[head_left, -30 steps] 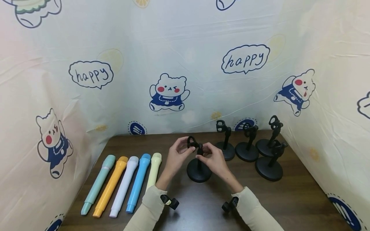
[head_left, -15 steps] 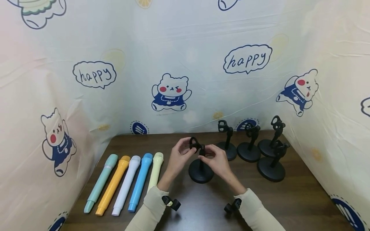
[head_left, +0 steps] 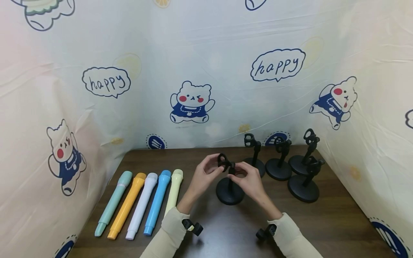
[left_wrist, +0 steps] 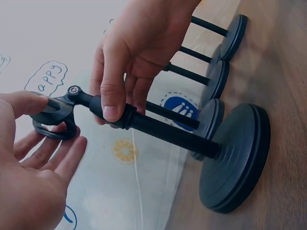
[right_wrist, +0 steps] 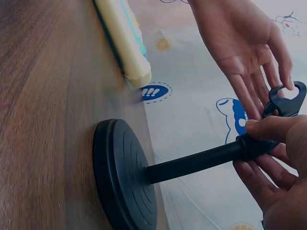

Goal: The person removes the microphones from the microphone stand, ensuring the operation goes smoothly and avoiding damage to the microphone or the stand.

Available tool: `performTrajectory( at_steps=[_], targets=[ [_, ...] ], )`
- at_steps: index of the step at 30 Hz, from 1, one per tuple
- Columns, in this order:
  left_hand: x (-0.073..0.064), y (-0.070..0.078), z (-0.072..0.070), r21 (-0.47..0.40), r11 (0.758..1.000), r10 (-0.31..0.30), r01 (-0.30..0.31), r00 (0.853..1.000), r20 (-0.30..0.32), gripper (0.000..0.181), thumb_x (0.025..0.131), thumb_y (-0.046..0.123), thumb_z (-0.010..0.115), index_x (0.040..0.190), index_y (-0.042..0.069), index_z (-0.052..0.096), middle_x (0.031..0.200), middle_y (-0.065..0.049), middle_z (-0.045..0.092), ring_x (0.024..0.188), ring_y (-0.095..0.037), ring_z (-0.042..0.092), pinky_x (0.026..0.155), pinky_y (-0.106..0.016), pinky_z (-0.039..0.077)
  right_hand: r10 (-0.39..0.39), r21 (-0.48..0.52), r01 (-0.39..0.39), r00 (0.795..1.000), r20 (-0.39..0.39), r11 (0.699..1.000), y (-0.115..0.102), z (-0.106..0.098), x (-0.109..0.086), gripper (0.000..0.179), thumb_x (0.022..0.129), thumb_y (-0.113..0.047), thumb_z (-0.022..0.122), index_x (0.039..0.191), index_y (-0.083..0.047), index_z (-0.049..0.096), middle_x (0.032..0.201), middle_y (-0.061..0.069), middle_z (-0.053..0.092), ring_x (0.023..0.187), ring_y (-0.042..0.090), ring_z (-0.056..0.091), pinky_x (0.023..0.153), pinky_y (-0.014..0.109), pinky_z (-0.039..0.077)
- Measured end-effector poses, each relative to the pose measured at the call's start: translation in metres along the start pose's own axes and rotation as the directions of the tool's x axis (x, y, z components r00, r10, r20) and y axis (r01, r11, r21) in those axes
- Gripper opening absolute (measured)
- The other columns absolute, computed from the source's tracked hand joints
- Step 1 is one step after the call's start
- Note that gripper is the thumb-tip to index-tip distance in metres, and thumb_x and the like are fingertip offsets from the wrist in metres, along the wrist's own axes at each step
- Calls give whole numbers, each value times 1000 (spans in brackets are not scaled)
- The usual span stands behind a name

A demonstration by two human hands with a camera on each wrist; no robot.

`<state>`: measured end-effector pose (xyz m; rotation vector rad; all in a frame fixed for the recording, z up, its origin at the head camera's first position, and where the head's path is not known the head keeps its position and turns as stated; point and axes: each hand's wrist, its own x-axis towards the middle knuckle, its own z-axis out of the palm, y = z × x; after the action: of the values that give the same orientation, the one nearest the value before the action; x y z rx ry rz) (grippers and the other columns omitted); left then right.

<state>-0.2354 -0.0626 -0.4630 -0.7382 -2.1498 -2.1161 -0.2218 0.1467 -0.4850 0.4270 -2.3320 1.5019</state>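
A black microphone stand [head_left: 229,191] with a round base stands upright on the table between both hands. My left hand [head_left: 202,176] pinches the clip [left_wrist: 56,115] at its top between thumb and fingers. With thumb and fingertips, my right hand [head_left: 250,180] grips the upper pole just below the clip's joint, at a thicker collar [right_wrist: 250,146]. In the right wrist view, the pole [right_wrist: 192,164] below that collar is bare down to the base [right_wrist: 125,175]. The clip holds nothing.
Several more black stands [head_left: 278,169] are grouped at the back right. To the left lies a row of toy microphones in green [head_left: 113,204], orange [head_left: 126,206], white [head_left: 141,206], blue [head_left: 157,203] and pale yellow [head_left: 173,190]. A printed cloth [head_left: 226,107] hangs behind the wooden table [head_left: 222,233].
Both hands and the stand between them have shifted a little to the right. Each hand keeps its hold; the toy microphones and the other stands stay in place.
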Motion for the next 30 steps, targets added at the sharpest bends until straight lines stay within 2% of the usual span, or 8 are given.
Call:
performTrajectory(
  at_steps=[4,8,12,17,22,26,30],
  targets=[
    [-1,2,1,16,1000,-3,3,1000,24,47,103,8,70,149,9,58,144,-22,63,135,-32,61,106,-33,58,-1,6,1,1000,-4,1000,0,-7,-2,28,84,-4,90,109,-11,79,102,8,74,94,24,78,87,47,66],
    [-1,2,0,36,999,6,-7,1000,16,43,104,10,70,145,4,60,139,-20,66,131,-29,64,106,-38,58,-11,-30,10,1000,-16,999,0,-15,-3,27,84,-5,90,107,-11,78,101,7,76,92,24,78,85,46,66],
    [-2,4,-3,58,998,-2,3,1000,-11,33,104,15,70,135,5,66,124,-16,71,118,-23,70,100,-30,59,-15,-73,13,1000,-28,997,0,-23,-5,26,83,-6,91,105,-10,78,100,6,77,92,24,78,85,45,66],
    [-4,6,-9,78,997,2,2,999,-46,20,105,18,69,120,5,72,108,-17,73,98,-27,73,90,-31,63,-34,-98,30,998,-45,995,2,-33,-9,26,83,-7,92,105,-11,79,101,5,77,92,25,78,85,43,66],
    [-6,6,-16,109,994,-9,18,997,-75,19,106,21,69,115,5,72,94,-18,70,83,-22,69,78,-30,62,-49,-114,42,997,-62,993,6,-44,-13,24,84,-5,91,105,-11,80,100,4,77,92,23,77,82,44,66],
    [-9,6,-21,138,990,-19,31,996,-85,23,106,26,68,115,5,72,91,-17,69,79,-19,68,75,-28,61,-45,-136,33,995,-84,990,10,-54,-16,25,84,-5,91,105,-11,80,100,5,77,90,20,76,78,29,65],
    [-11,6,-27,166,985,-34,47,996,-83,25,106,29,68,117,6,73,92,-16,69,79,-20,67,74,-24,59,-31,-136,16,994,-104,991,14,-66,-21,26,83,-3,91,105,-9,79,99,7,75,90,10,74,80,17,61]
  ],
)
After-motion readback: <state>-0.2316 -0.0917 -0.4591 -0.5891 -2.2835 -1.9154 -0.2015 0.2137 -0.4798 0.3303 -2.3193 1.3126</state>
